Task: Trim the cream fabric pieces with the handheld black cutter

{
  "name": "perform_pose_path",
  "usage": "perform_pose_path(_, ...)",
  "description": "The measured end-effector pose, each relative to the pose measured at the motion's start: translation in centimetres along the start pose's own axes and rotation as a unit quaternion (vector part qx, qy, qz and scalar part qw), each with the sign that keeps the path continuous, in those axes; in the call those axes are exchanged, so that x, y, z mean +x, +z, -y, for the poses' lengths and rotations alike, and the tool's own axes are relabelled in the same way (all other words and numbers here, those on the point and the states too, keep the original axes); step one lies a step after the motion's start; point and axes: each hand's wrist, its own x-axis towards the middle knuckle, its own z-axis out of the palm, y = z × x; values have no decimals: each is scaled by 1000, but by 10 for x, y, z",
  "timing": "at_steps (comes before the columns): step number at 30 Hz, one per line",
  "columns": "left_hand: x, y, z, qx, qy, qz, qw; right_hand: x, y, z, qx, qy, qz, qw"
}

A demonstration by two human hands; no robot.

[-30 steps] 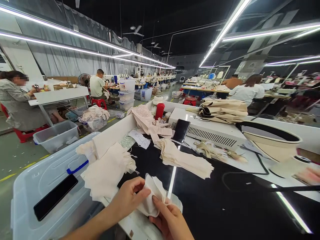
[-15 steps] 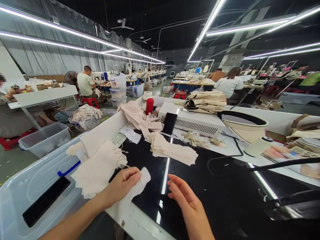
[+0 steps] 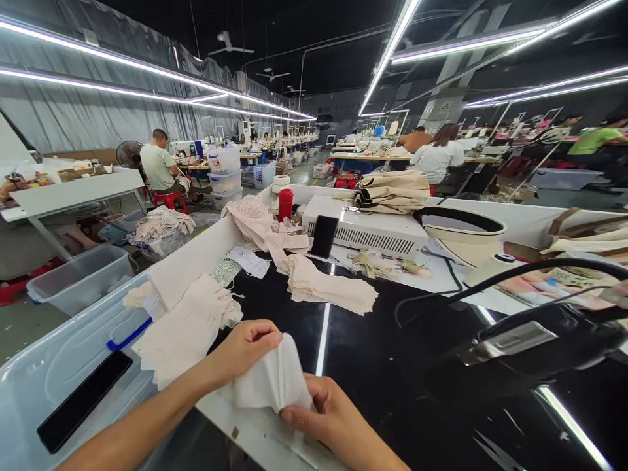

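Observation:
A small white fabric piece lies at the near edge of the black worktable. My left hand grips its upper left part with curled fingers. My right hand pinches its lower right edge between thumb and fingers. A stack of cream fabric pieces sits just left of my left hand. Another pile of cream pieces lies farther back on the black surface.
A black iron with its cord rests at the right. A clear plastic bin lid with a dark phone is at the left. A white box, a second phone, a red bottle and a bowl stand behind. Other workers sit at distant tables.
My right hand, open half a second ago, has come back and pinched the fabric piece again. The view has swung right, bringing the iron into sight.

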Motion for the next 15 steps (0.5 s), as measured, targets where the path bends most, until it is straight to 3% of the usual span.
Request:
perform_pose_path(5,10,4,7,35,37,24,998,-3,-4,2,-76,-10,16,997)
perform_pose_path(10,27,-2,-1,152,160,25,975,-4,-20,7,-201,-23,-54,978)
perform_pose_path(12,31,-3,-4,279,270,12,921,-4,-32,8,-248,-31,-109,962)
perform_pose_path(15,32,7,2,447,419,26,790,-4,-52,4,-393,-64,-186,898)
